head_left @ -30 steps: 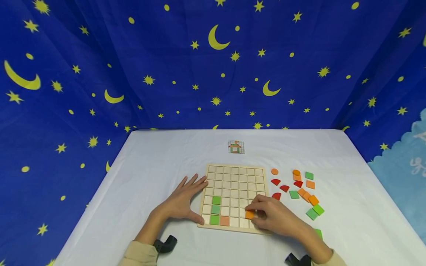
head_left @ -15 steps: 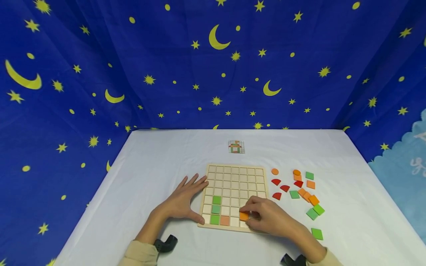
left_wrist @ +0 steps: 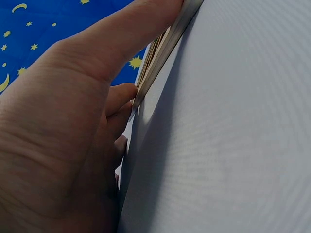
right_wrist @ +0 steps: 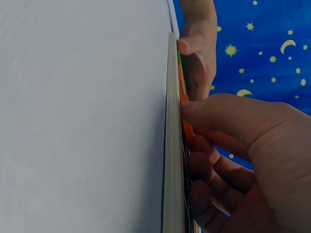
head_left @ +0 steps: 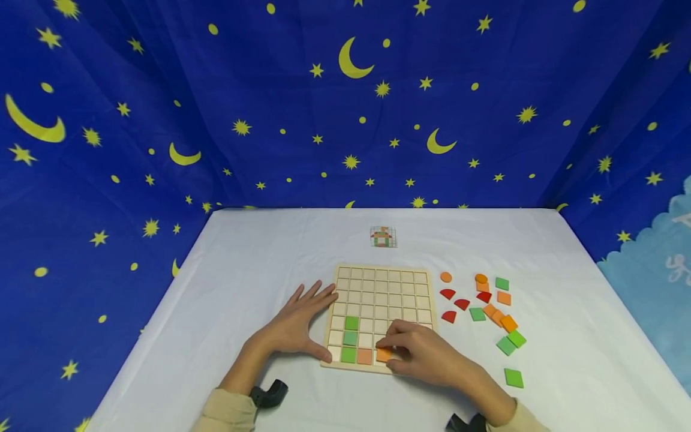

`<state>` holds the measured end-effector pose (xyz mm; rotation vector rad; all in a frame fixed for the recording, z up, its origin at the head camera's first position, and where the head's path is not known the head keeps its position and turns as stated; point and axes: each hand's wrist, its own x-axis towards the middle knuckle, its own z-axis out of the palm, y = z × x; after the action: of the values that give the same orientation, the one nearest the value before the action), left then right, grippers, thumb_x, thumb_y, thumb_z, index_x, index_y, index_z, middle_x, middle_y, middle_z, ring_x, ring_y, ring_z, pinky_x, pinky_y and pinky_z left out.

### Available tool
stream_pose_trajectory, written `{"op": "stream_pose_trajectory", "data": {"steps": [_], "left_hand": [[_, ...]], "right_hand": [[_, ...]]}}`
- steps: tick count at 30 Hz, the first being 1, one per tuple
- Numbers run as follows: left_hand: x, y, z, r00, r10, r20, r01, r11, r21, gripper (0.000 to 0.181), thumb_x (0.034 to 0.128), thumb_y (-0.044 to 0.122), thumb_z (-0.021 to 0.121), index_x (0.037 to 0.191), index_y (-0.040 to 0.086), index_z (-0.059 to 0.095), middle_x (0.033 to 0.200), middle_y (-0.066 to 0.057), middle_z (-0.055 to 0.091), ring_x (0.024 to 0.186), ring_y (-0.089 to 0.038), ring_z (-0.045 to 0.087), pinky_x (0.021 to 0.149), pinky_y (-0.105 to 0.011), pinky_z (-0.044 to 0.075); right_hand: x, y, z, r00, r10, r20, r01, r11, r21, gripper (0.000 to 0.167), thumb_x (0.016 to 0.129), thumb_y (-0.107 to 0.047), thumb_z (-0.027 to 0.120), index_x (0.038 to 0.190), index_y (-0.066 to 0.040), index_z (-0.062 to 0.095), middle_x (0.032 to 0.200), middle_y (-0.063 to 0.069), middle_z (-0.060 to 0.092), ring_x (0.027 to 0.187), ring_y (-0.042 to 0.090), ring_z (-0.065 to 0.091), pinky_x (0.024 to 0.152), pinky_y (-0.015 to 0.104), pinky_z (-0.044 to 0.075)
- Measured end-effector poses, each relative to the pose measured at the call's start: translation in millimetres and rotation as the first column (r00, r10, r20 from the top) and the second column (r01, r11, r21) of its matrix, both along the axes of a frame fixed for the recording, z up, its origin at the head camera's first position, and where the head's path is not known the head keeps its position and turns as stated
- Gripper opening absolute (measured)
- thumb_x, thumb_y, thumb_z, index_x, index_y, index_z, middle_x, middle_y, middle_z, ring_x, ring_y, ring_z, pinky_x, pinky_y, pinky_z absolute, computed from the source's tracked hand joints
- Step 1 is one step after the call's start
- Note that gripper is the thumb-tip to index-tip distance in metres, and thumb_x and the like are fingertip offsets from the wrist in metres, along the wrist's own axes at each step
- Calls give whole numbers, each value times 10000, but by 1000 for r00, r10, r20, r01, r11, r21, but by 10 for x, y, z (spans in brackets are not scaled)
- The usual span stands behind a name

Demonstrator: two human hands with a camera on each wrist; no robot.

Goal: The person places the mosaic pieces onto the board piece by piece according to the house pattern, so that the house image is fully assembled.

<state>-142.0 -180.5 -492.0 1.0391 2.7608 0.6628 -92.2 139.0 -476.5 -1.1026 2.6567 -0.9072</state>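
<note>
A wooden grid board [head_left: 381, 295] lies on the white table. My right hand [head_left: 426, 354] pinches an orange square tile [head_left: 384, 354] over the bottom row, just right of a salmon tile [head_left: 364, 357]; the right wrist view shows thumb and fingers on the orange tile [right_wrist: 187, 124]. Green tiles fill three cells of one column, among them a top one [head_left: 351, 323] and a bottom one [head_left: 348, 355]. With fingers spread, my left hand [head_left: 294, 324] touches the board's left edge, its thumb near the lower left corner.
Right of the board lie loose pieces: red quarter circles [head_left: 461, 305], orange discs [head_left: 445, 277], orange squares [head_left: 509, 324] and green squares [head_left: 514, 378]. A small patterned card [head_left: 383, 237] lies beyond the board. A blue curtain [head_left: 302, 96] with stars and moons stands behind the table.
My right hand has moved left along the lower part of the board with the orange tile, to beside the salmon tile. The left hand has stayed in place.
</note>
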Motion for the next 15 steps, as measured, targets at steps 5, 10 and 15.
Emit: {"op": "stream_pose_trajectory", "data": {"steps": [5, 10, 15], "left_hand": [[0, -2, -3, 1000, 1, 6, -1, 1000, -3, 1265, 532, 803, 711, 1529, 157, 276, 1599, 18, 145, 1453, -286, 58, 1150, -504, -15], [-2, 6, 2, 1000, 3, 13, -3, 1000, -1, 1252, 542, 788, 722, 1528, 156, 279, 1601, 27, 136, 1455, -273, 47, 1151, -495, -19], [0, 7, 6, 1000, 2, 15, -2, 1000, -2, 1247, 548, 784, 722, 1528, 151, 280, 1601, 28, 136, 1455, -270, 44, 1152, -492, -20]], "right_hand": [[4, -32, -8, 1000, 4, -13, -5, 1000, -21, 252, 840, -244, 719, 1090, -268, 723, 945, -173, 536, 747, 21, 487, 633, 168, 419], [6, -43, -32, 1000, -8, -21, 8, 1000, -29, 244, 840, -248, 721, 1083, -270, 723, 952, -180, 536, 755, 17, 486, 638, 168, 419], [14, -57, -35, 1000, 1, -15, -2, 999, -37, 250, 826, -244, 734, 1073, -285, 729, 938, -181, 539, 743, 22, 487, 621, 165, 412]]}}
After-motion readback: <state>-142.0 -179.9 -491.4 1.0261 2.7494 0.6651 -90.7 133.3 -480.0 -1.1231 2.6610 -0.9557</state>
